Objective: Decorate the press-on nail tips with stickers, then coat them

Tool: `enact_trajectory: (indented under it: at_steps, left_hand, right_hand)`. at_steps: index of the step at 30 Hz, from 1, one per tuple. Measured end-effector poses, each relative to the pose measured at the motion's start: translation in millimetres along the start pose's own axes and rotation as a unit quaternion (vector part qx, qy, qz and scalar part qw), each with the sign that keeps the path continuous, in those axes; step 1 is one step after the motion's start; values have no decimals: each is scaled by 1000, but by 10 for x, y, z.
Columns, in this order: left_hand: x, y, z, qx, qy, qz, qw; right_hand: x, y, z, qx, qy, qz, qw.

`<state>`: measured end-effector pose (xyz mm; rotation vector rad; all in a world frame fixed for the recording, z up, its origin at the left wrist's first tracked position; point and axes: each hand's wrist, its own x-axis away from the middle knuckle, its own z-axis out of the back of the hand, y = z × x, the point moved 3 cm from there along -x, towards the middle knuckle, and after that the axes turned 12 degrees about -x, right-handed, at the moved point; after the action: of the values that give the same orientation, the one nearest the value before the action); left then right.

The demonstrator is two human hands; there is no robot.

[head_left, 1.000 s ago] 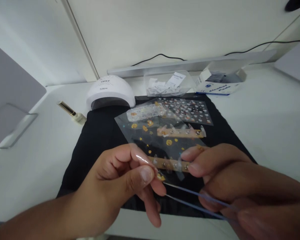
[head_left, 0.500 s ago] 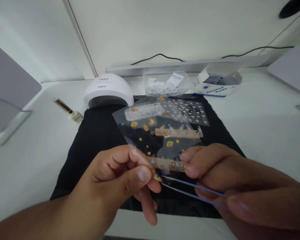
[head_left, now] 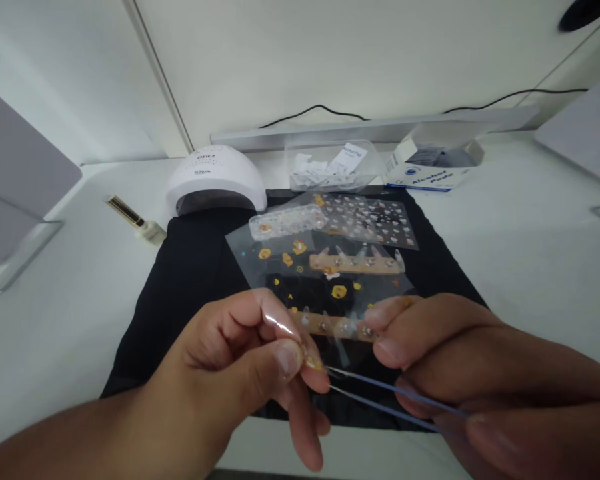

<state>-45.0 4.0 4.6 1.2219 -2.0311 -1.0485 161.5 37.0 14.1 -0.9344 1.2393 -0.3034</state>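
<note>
My left hand [head_left: 250, 367] pinches the lower corner of a clear sticker sheet [head_left: 260, 270] between thumb and index finger, bending that edge. Small yellow and brown stickers are scattered over the sheet. In my right hand [head_left: 470, 373] is a pair of blue tweezers [head_left: 395, 393], their pale tips slightly apart beside a yellow sticker at the bent corner. My right fingertips also lie at the sheet's right edge. Behind the see-through sheet are two wooden strips bearing clear nail tips, a farther strip [head_left: 350, 265] and a nearer strip [head_left: 315, 325].
On the white table [head_left: 70, 280] lies a black cloth [head_left: 175, 300]. A white nail lamp [head_left: 215, 177] stands at the back, left of a clear tray [head_left: 300, 180] of sachets and an alcohol pad box [head_left: 425, 175]. A polish bottle [head_left: 150, 231] lies left. Another sticker sheet [head_left: 405, 230] lies behind.
The tweezers have moved slightly down and right, their tips still close to the bent corner. My left fingertips have dipped a little, and the sheet has shifted slightly.
</note>
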Motion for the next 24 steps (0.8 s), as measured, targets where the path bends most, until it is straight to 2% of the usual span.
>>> enact_trajectory:
  at_steps: [3,8,10,14,19,24]
  left_hand:
    - [-7,-10,0,14,-6,-1,1000]
    - [-17,-20,5,26,-13,-10,1000]
    - [-15,-23,2,27,-17,-10,999]
    - [-10,-20,-7,29,-17,4,999]
    - [-18,-10,-11,35,-10,10,999]
    - [25,-16,-12,3,-13,2,1000]
  right_hand:
    - [61,-12,-7,18,-59,3,998]
    - [59,11,-4,34,-6,-7,999]
    - [20,22,-22,14,-3,10,1000]
    - [7,49,-60,-12,46,3,999]
    - [74,23,-113,-21,46,-4,999]
    - [48,-35,-14,-22,44,-7,999]
